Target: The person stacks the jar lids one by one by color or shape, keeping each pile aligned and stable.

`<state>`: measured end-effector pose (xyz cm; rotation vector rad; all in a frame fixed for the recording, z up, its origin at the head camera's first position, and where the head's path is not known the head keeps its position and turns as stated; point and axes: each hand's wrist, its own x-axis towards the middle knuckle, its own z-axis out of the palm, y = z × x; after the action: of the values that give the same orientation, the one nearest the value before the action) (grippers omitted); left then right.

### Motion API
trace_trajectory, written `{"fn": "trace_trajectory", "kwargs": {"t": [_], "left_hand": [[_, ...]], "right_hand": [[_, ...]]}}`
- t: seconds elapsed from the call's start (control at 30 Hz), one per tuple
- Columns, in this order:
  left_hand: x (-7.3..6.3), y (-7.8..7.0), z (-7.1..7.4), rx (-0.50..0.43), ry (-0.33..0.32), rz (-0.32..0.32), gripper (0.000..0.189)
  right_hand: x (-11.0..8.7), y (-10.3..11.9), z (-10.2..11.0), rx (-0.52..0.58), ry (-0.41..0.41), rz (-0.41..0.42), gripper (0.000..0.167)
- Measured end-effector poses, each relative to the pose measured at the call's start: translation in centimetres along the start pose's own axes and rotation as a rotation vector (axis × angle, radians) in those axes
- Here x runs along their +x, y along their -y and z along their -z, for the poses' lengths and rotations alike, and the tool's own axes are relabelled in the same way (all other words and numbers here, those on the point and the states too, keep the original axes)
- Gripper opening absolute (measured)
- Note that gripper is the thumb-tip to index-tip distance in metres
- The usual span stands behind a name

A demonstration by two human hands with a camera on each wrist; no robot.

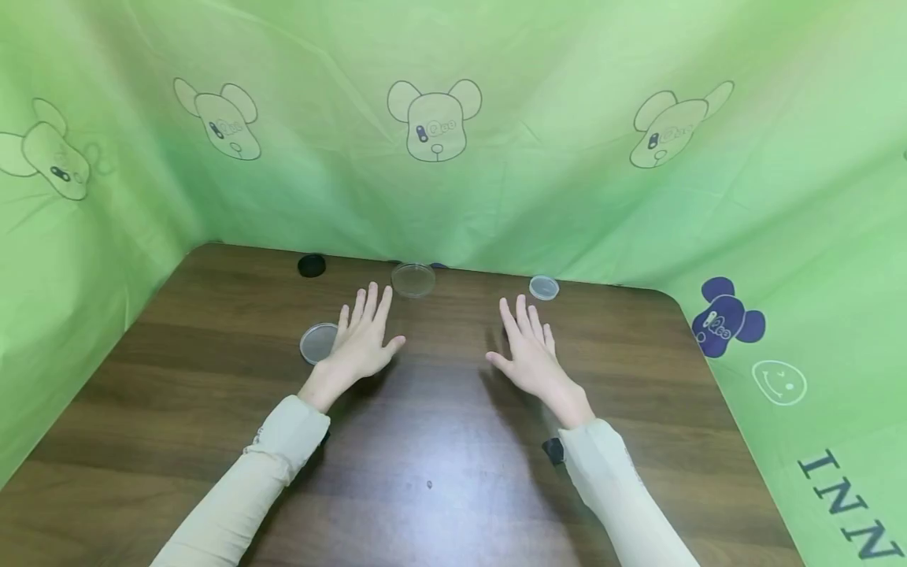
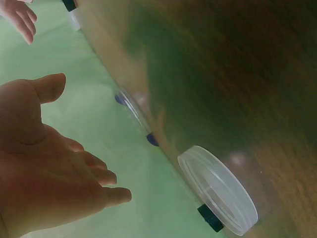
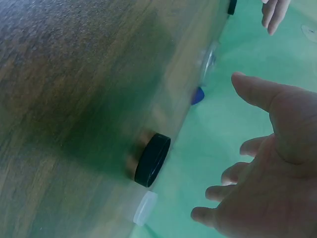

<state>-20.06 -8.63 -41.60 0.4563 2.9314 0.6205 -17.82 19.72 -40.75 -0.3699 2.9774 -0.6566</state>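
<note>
Hanging behind, a green fabric sheet (image 1: 567,47) printed with cartoon heads is bordering a brown wood-grain table (image 1: 425,409). The left hand (image 1: 361,345) and the right hand (image 1: 531,362) are hovering above it, fingers straight and spread, gripping nothing. By the far edge, between them, a wide clear round lid (image 1: 413,280) is lying; a translucent plastic disc-shaped lid (image 1: 317,343) is lying just beside the left hand, partly hidden; a black circular lid (image 3: 147,161) is showing near the right hand; a small frosted round lid (image 1: 543,287) is resting beyond that hand; a small black disc (image 1: 312,265) is sitting far left.
</note>
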Motion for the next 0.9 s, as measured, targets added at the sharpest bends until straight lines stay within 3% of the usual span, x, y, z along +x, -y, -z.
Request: {"fn": "trace_trajectory", "kwargs": {"t": [0.3,0.53,0.9], "left_hand": [[1.0,0.4,0.3,-0.038,0.049,0.008,0.084],[1.5,1.1,0.4,-0.100,0.062,0.003,0.083],[3.2,2.2,0.8,-0.113,0.115,-0.052,0.087]], "right_hand": [[1.3,0.2,-0.7,0.071,0.007,0.061,0.090],[2.5,0.0,-1.2,0.167,0.009,0.160,0.090],[5.3,0.4,-1.8,0.243,0.075,0.234,0.091]]}}
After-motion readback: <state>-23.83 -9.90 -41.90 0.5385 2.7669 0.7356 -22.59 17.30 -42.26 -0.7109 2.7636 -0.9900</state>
